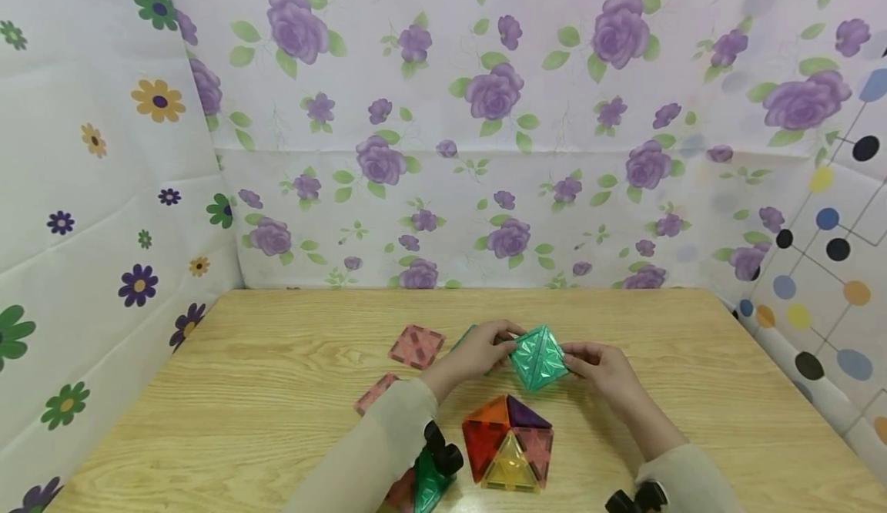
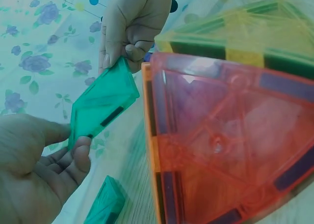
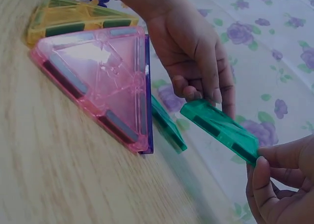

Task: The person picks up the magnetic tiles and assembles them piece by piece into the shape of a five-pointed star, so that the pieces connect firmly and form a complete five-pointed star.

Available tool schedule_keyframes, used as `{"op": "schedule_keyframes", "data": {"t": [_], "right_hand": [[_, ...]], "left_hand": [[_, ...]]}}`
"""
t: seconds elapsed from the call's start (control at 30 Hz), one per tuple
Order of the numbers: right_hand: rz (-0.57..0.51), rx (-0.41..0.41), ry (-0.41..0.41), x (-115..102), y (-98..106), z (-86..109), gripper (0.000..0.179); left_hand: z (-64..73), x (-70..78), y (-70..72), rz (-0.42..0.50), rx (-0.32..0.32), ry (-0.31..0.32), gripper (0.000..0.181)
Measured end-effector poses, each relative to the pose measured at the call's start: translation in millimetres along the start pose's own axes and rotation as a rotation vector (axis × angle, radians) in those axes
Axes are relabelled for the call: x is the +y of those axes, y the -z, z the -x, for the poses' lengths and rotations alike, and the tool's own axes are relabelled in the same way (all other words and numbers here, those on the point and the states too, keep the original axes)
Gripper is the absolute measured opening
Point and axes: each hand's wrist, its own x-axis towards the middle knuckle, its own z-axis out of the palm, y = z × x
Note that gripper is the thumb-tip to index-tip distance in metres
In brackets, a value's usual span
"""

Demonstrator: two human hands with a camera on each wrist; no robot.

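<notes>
My left hand point(image 1: 483, 350) pinches one corner of a pair of green triangular magnetic tiles point(image 1: 538, 358). Opposite it, my right hand point(image 1: 604, 373) pinches another corner between thumb and fingers. The two green triangles meet along a middle seam and form a diamond, held up above the table. Closer to me stands a domed build of triangular magnetic tiles: orange point(image 1: 488, 411), purple point(image 1: 527, 413), red point(image 1: 483, 447), pink point(image 1: 535, 448) and yellow point(image 1: 511, 467). In the right wrist view, its pink triangle point(image 3: 98, 76) leans in front of the purple one.
Another green tile point(image 3: 168, 123) lies on the table behind the left hand. Two pink tiles point(image 1: 416, 346) point(image 1: 376, 392) lie to the left. By the left sleeve, a green tile point(image 1: 431, 484) is partly hidden. Flowered cloth point(image 1: 450, 212) hangs along the table's far edge.
</notes>
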Motion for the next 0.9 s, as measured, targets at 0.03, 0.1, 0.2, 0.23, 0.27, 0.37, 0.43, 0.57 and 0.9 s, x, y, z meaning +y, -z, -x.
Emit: {"op": "schedule_keyframes", "data": {"t": [0.03,0.1,0.2,0.23,0.27,0.37,0.43,0.57,0.9], "right_hand": [[-0.009,-0.005,0.006,-1,0,0.9,0.033],[-0.020,-0.008,0.015,-2,0,2.6,0.032],[-0.023,-0.008,0.031,-3,-1,6.0,0.032],[-0.025,-0.003,0.031,-3,-2,7.4,0.032],[-0.022,0.002,0.030,-3,-2,8.7,0.032],[-0.001,0.016,0.018,-1,-6,12.8,0.032],[0.008,0.023,0.005,1,-8,15.2,0.031],[0.001,0.034,-0.011,5,-11,19.4,0.031],[-0.060,0.013,-0.029,9,-14,30.4,0.034]], "left_hand": [[0.3,-0.6,0.3,0.018,0.011,-0.003,0.027],[1.0,-1.4,0.9,0.053,0.024,-0.011,0.026],[2.8,-1.3,1.6,0.094,0.028,-0.009,0.026],[3.5,-1.0,1.9,0.106,0.026,-0.005,0.026],[4.1,-0.7,2.1,0.111,0.024,-0.003,0.026],[5.1,-1.2,2.2,0.112,0.018,0.001,0.026],[5.3,-2.6,1.5,0.117,0.013,0.002,0.026],[5.5,-7.1,-1.5,0.165,0.002,0.023,0.026],[10.3,-8.4,-5.1,0.233,-0.030,0.062,0.026]]}}
